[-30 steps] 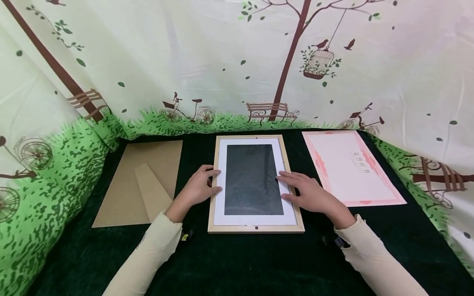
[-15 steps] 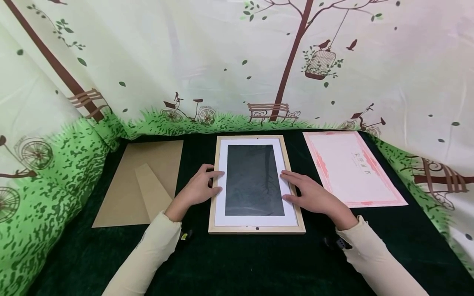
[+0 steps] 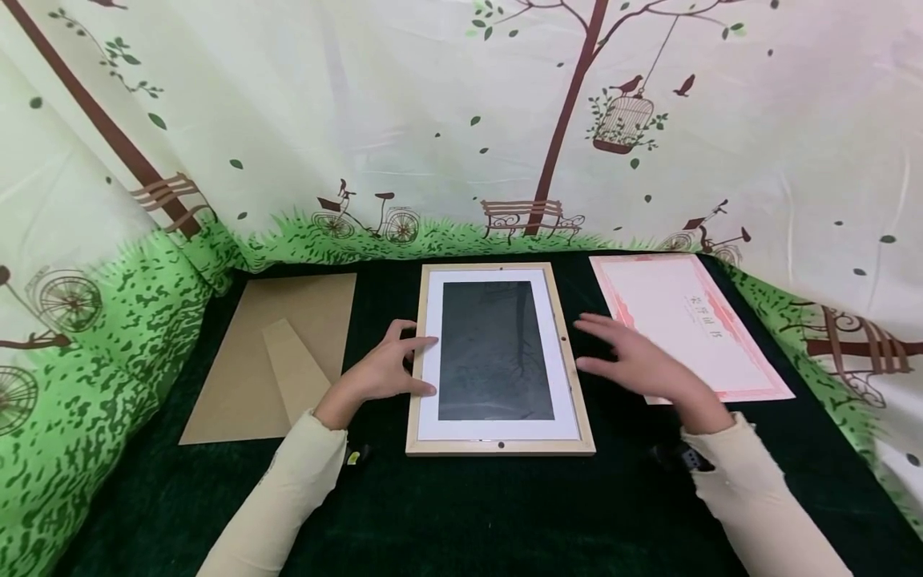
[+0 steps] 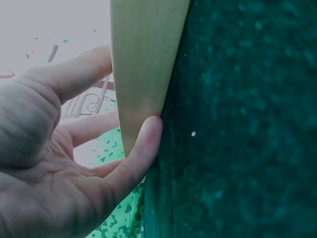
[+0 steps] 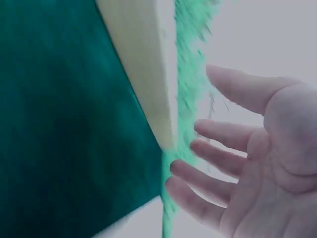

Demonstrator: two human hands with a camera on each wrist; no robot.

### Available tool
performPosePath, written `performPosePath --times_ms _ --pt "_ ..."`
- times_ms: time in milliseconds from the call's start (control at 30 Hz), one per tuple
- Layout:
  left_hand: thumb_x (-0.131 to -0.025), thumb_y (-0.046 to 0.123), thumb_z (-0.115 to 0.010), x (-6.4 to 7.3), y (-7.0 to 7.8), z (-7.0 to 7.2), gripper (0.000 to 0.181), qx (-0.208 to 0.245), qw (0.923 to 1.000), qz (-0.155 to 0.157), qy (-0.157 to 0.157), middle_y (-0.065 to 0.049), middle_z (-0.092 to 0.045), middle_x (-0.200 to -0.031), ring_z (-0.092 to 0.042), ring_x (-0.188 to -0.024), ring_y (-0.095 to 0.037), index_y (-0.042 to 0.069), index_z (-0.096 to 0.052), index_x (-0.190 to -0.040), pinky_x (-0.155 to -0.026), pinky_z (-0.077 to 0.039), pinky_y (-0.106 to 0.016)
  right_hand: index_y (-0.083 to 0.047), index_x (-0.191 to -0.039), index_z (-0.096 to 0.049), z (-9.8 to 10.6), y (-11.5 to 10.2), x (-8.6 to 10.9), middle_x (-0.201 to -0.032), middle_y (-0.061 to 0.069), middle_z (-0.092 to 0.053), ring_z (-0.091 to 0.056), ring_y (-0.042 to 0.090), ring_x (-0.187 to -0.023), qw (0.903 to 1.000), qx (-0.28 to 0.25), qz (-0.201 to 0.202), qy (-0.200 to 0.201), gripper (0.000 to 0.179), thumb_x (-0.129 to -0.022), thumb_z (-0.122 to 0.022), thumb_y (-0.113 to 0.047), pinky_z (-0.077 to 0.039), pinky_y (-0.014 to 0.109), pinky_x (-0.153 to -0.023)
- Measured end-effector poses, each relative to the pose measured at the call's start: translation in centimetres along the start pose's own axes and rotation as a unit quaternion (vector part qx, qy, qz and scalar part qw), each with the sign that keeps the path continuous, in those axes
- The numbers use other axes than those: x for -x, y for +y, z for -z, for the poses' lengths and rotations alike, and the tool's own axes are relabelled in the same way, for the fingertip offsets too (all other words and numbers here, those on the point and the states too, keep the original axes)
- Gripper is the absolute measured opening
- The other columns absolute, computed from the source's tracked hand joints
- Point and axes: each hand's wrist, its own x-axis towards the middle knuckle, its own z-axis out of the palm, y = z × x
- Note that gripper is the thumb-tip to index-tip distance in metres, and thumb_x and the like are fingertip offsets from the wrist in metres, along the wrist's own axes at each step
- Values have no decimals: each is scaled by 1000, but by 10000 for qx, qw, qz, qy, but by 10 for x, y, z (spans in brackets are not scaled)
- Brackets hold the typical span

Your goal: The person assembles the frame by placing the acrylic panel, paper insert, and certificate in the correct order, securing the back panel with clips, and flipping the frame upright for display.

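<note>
A pale wooden picture frame [image 3: 587, 445] lies in the middle of the head view, with a white mat [image 3: 433, 320] around a dark panel [image 3: 494, 353]. My left hand [image 3: 385, 365] rests at its left edge, thumb and index finger reaching over the rim. In the left wrist view the little finger [image 4: 151, 134] lies against the frame's outer side. My right hand [image 3: 642, 365] hovers off the right edge with nothing in it, its fingers extended and spread. Behind that hand lies a white sheet [image 3: 671, 312] with a pink border and printed characters, partly covered by it.
Left of the frame lies a brown backing board [image 3: 231, 385] with a stand flap [image 3: 296, 365]. Everything sits on a dark green cloth [image 3: 461, 513]. A printed curtain [image 3: 404, 104] with trees and benches rises right behind the table and along its sides.
My right hand has come off the frame's right edge and moved right, toward the pink-bordered sheet. The left hand stays at the left edge, its thumb slightly lower. The frame has barely moved.
</note>
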Motion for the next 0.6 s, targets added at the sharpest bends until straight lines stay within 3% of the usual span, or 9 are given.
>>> performPosePath --times_ms 167,400,600 --pt "-77 29 -87 -1 -2 0 78 61 10000 -32 12 -14 -19 -158 -55 -100 -21 16 -51 -146 -74 -50 -31 -1 -152 -37 42 36 18 -151 28 -41 -45 48 -133 9964 -35 -827 189 70 -100 -58 -43 -45 62 -99" --pt "-77 27 -87 0 -3 -1 78 183 9998 -21 23 -14 -19 -157 -56 -97 -21 15 -52 -146 -75 -52 -32 4 -152 -29 77 93 43 -141 36 -47 -48 53 -124 9792 402 -1984 148 84 -97 -56 -52 -44 63 -92" --pt "-78 26 -87 -1 -2 -2 78 202 9998 39 29 -14 -18 -158 -57 -95 -21 16 -51 -146 -75 -52 -31 10 -152 -22 91 122 62 -142 40 -36 -43 55 -119 9661 181 -2573 58 87 -94 -66 -38 -45 60 -84"
